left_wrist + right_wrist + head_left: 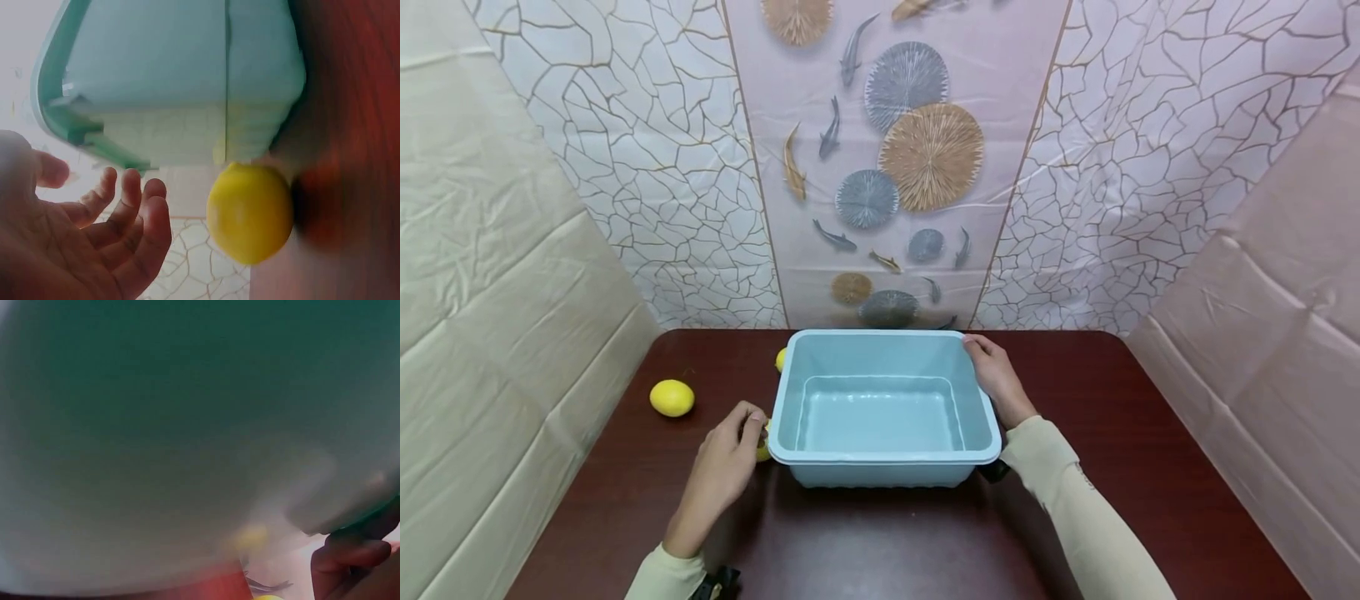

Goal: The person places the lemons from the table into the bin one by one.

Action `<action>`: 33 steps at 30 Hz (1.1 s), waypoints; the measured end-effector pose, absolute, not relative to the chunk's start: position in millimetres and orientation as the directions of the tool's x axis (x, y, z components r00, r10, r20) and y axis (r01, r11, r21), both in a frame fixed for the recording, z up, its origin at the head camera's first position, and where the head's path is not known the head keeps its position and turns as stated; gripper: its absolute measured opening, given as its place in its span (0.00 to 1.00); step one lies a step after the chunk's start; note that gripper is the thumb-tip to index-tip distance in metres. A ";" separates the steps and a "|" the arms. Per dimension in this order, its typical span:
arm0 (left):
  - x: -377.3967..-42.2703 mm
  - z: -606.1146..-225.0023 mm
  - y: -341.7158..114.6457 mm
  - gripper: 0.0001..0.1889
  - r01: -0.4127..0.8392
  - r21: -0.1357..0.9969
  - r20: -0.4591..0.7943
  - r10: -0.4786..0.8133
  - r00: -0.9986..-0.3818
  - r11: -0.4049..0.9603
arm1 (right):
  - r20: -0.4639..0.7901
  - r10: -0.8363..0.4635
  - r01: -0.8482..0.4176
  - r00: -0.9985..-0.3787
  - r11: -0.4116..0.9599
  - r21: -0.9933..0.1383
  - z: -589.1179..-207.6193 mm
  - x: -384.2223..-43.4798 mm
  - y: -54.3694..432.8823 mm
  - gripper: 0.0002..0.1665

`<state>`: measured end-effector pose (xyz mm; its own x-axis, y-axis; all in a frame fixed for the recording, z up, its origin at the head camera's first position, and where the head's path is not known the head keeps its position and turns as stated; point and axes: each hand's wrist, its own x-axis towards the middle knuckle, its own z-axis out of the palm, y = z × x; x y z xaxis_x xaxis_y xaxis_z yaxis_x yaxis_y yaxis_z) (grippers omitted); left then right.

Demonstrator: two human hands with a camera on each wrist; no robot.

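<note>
A light-blue plastic tub (pixel 880 457) stands mid-table with nothing inside. My right hand (pixel 996 379) grips its rim at the far right corner; in the right wrist view, fingers (pixel 350 553) curl at the rim beside the tub's blurred wall (pixel 156 456). My left hand (pixel 726 458) hovers by the tub's left side, its fingers loosely bent and holding nothing. Just beyond those fingers, a yellow lemon (pixel 250 212) lies against the tub's side in the left wrist view. From the head, that lemon (pixel 763 452) is mostly hidden by hand and tub.
Another lemon (pixel 672 398) lies on the left of the dark red-brown table (pixel 880 542). One more lemon (pixel 780 360) peeks out behind the tub's far left corner. A patterned cloth (pixel 887 250) hangs at the back edge, with pale padded walls on both sides.
</note>
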<state>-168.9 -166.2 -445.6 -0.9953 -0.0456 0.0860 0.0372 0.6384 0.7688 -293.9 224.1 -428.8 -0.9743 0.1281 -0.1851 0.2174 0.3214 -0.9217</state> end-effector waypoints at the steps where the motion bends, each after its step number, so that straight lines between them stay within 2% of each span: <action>1: -170.6 -444.9 -168.8 0.15 0.043 0.772 0.092 -0.045 -0.995 0.634 | -0.187 0.127 0.218 -0.974 0.311 -0.925 -429.0 -293.6 224.1 0.31; 6: -181.5 -446.6 -183.3 0.06 0.099 0.733 0.166 -0.035 -0.986 0.673 | -0.193 0.126 0.222 -0.973 0.289 -0.931 -429.6 -293.8 223.8 0.31; 10: -192.3 -449.7 -193.7 0.06 0.136 0.673 0.222 -0.023 -0.975 0.727 | -0.186 0.137 0.219 -0.973 0.299 -0.929 -429.7 -294.9 223.4 0.31; 18: -208.4 -455.1 -216.7 0.24 0.144 0.593 0.240 -0.003 -0.971 0.793 | -0.173 0.141 0.210 -0.975 0.319 -0.924 -429.8 -292.9 221.2 0.31; 23: -220.2 -463.1 -230.5 0.29 0.140 0.514 0.314 -0.034 -0.949 0.847 | -0.144 0.149 0.189 -0.978 0.355 -0.915 -431.1 -290.3 216.4 0.30; 27: -229.4 -469.0 -243.0 0.32 0.078 0.466 0.320 -0.085 -0.944 0.882 | -0.139 0.155 0.187 -0.978 0.357 -0.915 -430.7 -289.0 213.1 0.29; 33: -241.5 -472.0 -260.2 0.39 -0.056 0.455 0.230 -0.178 -0.957 0.889 | -0.148 0.146 0.194 -0.978 0.377 -0.906 -429.0 -287.0 213.6 0.29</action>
<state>-241.5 -260.2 -472.0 -0.9568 -0.1778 0.2299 -0.0559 0.8889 0.4547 -287.0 213.6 -429.0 -0.9780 0.1464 -0.1484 0.1938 0.3768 -0.9058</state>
